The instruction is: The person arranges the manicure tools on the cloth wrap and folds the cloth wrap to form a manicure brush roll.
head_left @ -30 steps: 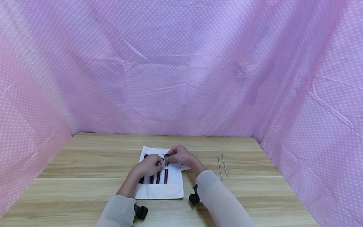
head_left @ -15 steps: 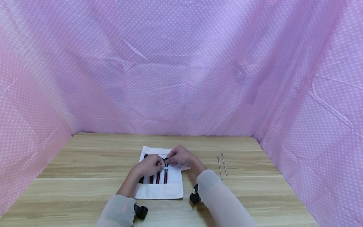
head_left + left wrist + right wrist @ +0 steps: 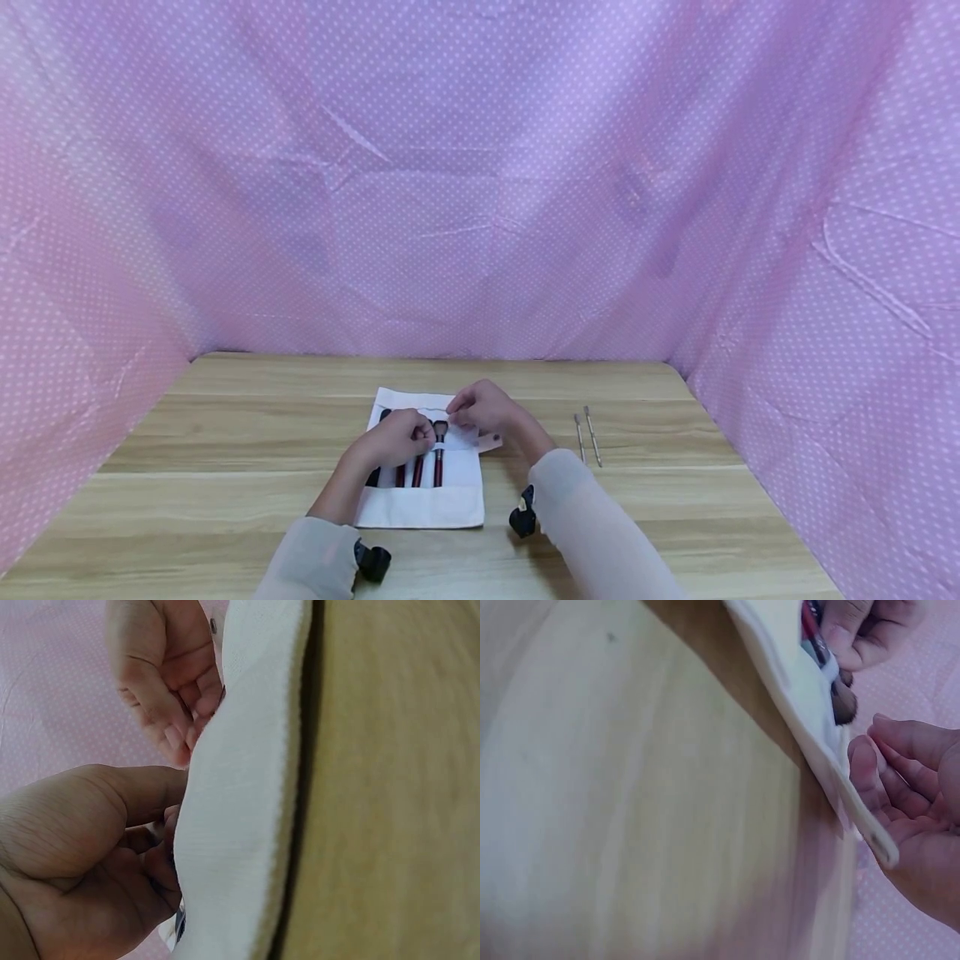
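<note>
A white fabric brush case (image 3: 420, 508) lies spread on the table, holding several makeup brushes with their handle ends in the lower pocket. The rightmost makeup brush (image 3: 439, 471) has a dark red handle and runs under a white band (image 3: 438, 446); its brown bristles (image 3: 844, 703) show in the right wrist view. My left hand (image 3: 397, 437) is over the middle of the case, thumb and fingers pinching the band beside that brush. Just beyond the bristles is my right hand (image 3: 486, 408), fingers loosely bent, nothing between them. The left hand covers parts of the other brushes.
Two thin metal sticks (image 3: 592, 435) lie on the wooden table (image 3: 675, 500) to the right of the case. A pale strap (image 3: 489, 442) sticks out from the case's right side. Pink dotted cloth (image 3: 480, 250) hangs behind and at both sides.
The right hand has let go of the rightmost makeup brush and moved slightly right, baring its bristles. That brush has slid down toward the pocket. The left hand stays in place.
</note>
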{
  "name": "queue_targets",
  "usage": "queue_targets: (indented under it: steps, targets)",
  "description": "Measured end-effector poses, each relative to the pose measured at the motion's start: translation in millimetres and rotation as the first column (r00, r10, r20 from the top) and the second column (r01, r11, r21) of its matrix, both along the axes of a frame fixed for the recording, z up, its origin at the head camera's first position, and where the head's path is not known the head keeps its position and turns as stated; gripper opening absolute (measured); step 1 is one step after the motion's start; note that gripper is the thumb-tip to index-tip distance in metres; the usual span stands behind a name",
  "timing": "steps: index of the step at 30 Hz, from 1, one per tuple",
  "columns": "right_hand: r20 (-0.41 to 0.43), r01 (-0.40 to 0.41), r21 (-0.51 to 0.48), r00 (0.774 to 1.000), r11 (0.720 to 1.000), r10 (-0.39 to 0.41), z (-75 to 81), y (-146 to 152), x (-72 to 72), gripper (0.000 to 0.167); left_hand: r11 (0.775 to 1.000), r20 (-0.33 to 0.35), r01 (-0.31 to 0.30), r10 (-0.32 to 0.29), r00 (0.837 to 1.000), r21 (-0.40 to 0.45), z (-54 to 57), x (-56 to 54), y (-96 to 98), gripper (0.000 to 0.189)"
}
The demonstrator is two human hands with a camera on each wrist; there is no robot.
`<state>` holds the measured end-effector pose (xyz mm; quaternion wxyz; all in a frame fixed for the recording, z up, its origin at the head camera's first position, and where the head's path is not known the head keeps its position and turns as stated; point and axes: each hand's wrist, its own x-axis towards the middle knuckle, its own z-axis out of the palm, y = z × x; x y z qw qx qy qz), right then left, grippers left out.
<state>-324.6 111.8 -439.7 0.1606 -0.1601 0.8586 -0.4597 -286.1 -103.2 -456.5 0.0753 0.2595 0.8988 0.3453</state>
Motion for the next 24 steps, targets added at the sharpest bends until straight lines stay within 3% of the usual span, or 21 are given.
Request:
queue_targets:
  steps: [6, 11, 24]
  targets:
    - [-0.051, 0.013, 0.033, 0.999, 0.999, -0.011, 11.2, 21.9, -0.9, 0.012, 1.000, -0.035, 0.002, -0.002, 0.999, -0.003, 3.8, 1.1, 0.2, 0.016]
    - [-0.110, 0.045, 0.060, 0.993, 0.997, -0.038, 18.3, 50.9, -0.7, 0.016, 1.000, -0.027, -0.013, 0.013, 1.000, -0.002, 7.5, 2.8, 1.6, 0.014]
    - [-0.144, 0.150, 0.053, 0.979, 0.987, -0.141, 16.5, 144.8, -1.5, 0.018, 1.000, -0.025, -0.003, 0.003, 1.000, -0.001, 9.9, 0.3, 6.7, 0.007]
